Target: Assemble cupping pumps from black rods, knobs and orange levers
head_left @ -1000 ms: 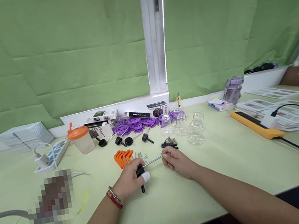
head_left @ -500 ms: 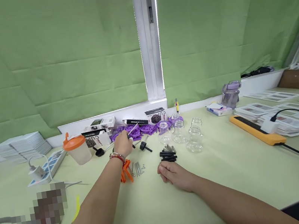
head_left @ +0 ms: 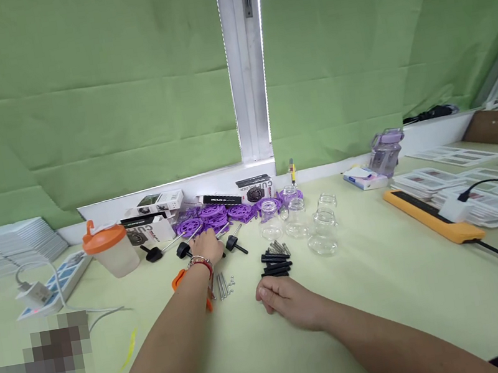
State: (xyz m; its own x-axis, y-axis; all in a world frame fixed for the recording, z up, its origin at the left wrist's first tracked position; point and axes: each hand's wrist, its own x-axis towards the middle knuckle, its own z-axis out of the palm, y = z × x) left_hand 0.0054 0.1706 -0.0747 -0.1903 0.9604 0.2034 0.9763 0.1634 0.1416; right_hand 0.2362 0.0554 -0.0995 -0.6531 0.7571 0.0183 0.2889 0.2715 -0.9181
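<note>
My left hand (head_left: 206, 247) reaches in among metal rods with black heads, its fingers curled round one black-headed rod (head_left: 184, 250); the fingertips are partly hidden. Another black-headed rod (head_left: 236, 244) lies to its right, and one more (head_left: 153, 253) to its left. Under my left wrist, orange plastic clips (head_left: 179, 279) are partly covered. Metal screws (head_left: 221, 285) lie beside them. My right hand (head_left: 290, 300) rests on the table in a loose fist, with nothing visible in it. Just beyond it are black tubes (head_left: 276, 264) and small springs (head_left: 279, 248).
Clear glass jars (head_left: 322, 242) stand right of centre. Purple plastic discs (head_left: 213, 216) lie before cup holder boxes (head_left: 256, 190). An orange-lidded cup (head_left: 116, 258) and a white power strip (head_left: 68, 281) sit left; an orange power strip (head_left: 431, 215) and papers (head_left: 481, 194) right.
My left hand has come lower and nearer; the rod that rose from its fingers now lies low by the table. My right hand stays a loose fist. The view has shifted slightly.
</note>
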